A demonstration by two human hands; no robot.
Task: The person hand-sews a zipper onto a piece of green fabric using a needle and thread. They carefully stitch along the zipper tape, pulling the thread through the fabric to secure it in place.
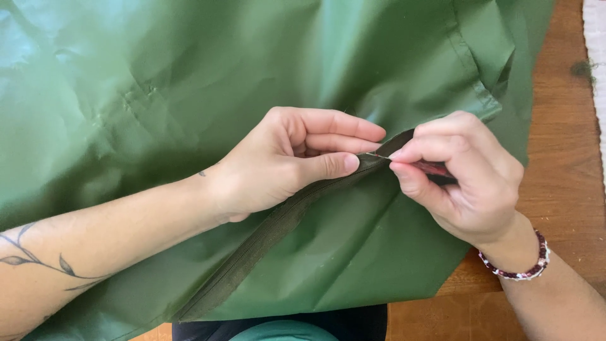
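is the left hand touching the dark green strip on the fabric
Touching. The head view shows the left hand pinching the strip between thumb and fingers, no gap, just left of the needle held by the right hand.

2 hands [297, 158], 1 green cloth [189, 82], 1 needle [377, 155], 1 bead bracelet [524, 268], 1 wood table [562, 158].

Glossy green fabric [189, 82] (darker olive zipper tape [252, 243]), brown wooden table [562, 164].
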